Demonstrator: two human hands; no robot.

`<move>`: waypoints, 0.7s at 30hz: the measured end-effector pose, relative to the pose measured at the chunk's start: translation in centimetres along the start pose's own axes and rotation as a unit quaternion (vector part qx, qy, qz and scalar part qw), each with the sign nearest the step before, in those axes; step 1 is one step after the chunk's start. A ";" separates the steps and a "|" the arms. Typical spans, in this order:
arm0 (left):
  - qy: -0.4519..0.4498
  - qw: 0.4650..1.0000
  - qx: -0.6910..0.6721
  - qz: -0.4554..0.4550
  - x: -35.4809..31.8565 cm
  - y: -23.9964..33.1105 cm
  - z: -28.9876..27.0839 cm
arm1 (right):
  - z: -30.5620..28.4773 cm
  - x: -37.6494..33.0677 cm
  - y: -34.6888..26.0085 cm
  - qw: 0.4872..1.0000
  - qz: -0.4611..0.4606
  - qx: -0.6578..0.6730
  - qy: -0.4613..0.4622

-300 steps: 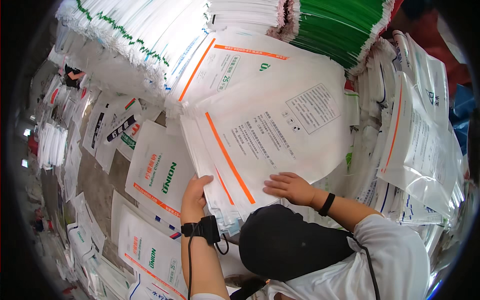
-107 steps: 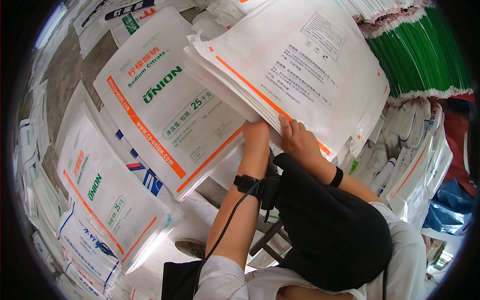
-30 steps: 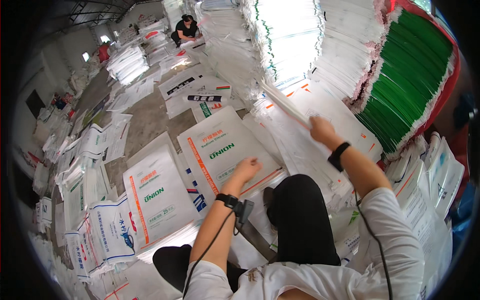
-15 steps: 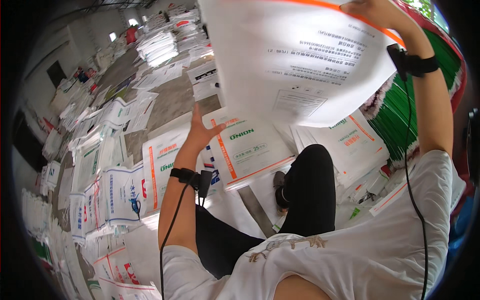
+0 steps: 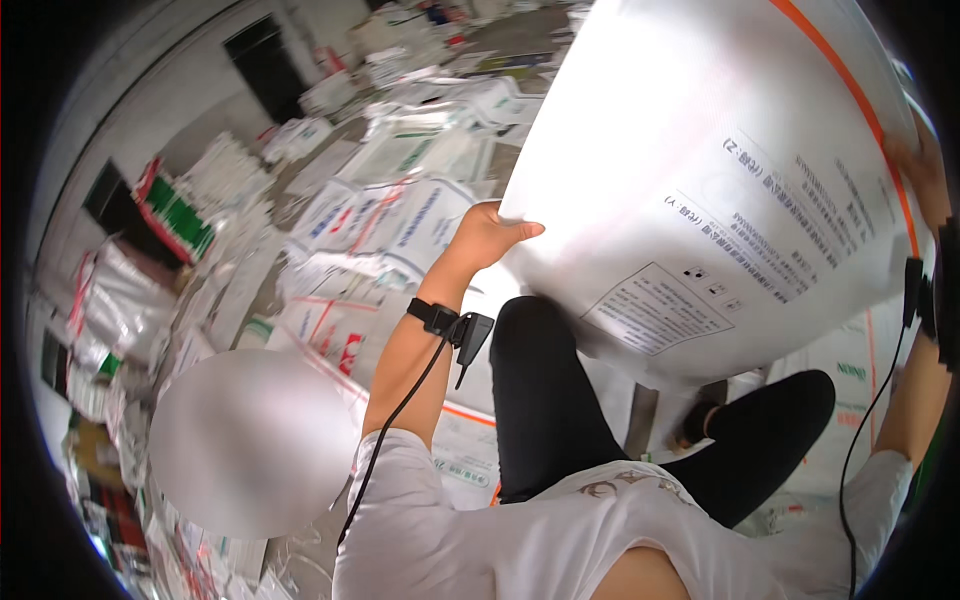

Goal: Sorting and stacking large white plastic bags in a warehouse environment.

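A large white sack [image 5: 680,130] with an orange stripe and dark print bulges in front of me, over my knees. My left hand [image 5: 490,235] is closed on its left edge, thumb lying on the near face. Over at the far right my right hand [image 5: 922,165] grips the sack beside the orange stripe; it is in shade and some of its fingers are hidden. Beneath the raised sack lie flat printed sacks, among them a white one with green and orange print [image 5: 850,375] by my right knee.
Flat white sacks with blue and red print [image 5: 375,225] cover the floor to the left. Beyond them stand piles of sacks [image 5: 230,175], a green and red bundle [image 5: 175,215] and a wall with a dark doorway [image 5: 262,65]. A smeared pale round patch hides part of the lower left.
My left hand, open and apart from the sack before, now holds its left edge. The sack and my right hand have come lower and to the right, and the view has swung left.
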State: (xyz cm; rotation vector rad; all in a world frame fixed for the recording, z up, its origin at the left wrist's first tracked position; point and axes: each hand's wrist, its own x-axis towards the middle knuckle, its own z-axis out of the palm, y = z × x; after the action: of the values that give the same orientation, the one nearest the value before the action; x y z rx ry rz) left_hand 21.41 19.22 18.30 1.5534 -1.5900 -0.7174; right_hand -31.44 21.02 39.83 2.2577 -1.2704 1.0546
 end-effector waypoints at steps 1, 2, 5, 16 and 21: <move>0.014 0.999 0.007 -0.028 -1.0 -0.4 -1.3 | 1.9 -0.8 0.3 0.998 0.035 0.044 -0.004; 0.040 0.998 0.041 -0.006 -2.0 -0.6 -2.8 | 4.2 -3.1 4.2 0.992 0.087 0.089 -0.009; 0.127 0.952 0.272 0.056 -6.0 1.2 -6.4 | 11.2 -9.6 6.4 0.959 0.143 0.235 -0.064; 0.128 0.854 0.500 0.057 -14.4 3.4 -12.7 | 28.3 -25.6 -7.2 0.914 -0.004 0.386 -0.121; 0.101 0.891 0.442 0.001 -13.0 4.4 -12.3 | 29.8 -27.8 -7.2 0.844 0.139 0.478 -0.202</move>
State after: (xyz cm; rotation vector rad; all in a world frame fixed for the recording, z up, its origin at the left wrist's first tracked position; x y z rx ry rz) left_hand 28.55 34.06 26.67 2.1535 -1.8584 0.2531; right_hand -21.34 23.07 -0.27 3.2356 -1.4600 1.6512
